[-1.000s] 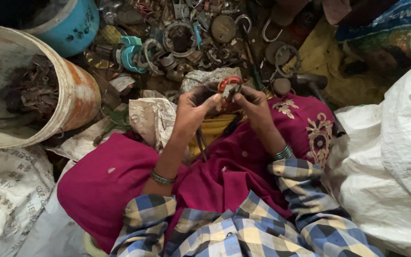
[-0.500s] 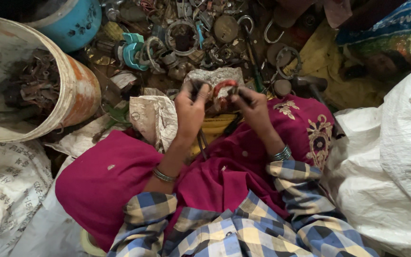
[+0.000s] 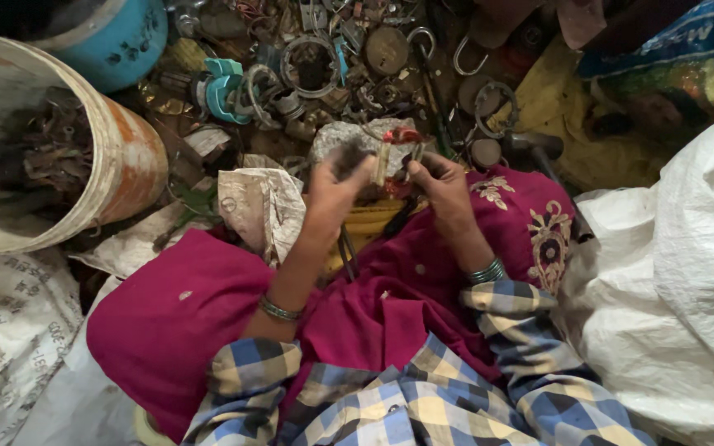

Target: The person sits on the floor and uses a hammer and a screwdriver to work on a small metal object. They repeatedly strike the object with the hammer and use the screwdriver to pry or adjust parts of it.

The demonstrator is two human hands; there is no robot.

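Above my lap my two hands meet on a small scrap part point(image 3: 390, 153) with a red winding and pale metal pieces. My left hand point(image 3: 334, 192) grips its left side with dirty fingers. Its right side is pinched by the fingers of my right hand point(image 3: 440, 186). Below them lie my magenta-clothed knees point(image 3: 208, 314) and checked sleeves. A grey stone point(image 3: 357, 136) sits just beyond the part.
A worn white and orange bucket point(image 3: 117, 165) of dark scrap stands at the left, with a blue container point(image 3: 109, 41) behind it. Metal rings, hooks and a teal part point(image 3: 225, 87) litter the ground ahead. White sacks point(image 3: 671, 297) fill the right; a crumpled bag point(image 3: 266, 206) lies by my left knee.
My hands have stayed together on the red-wound part, shifting it slightly and turning it between the fingers. The view has drifted a little.
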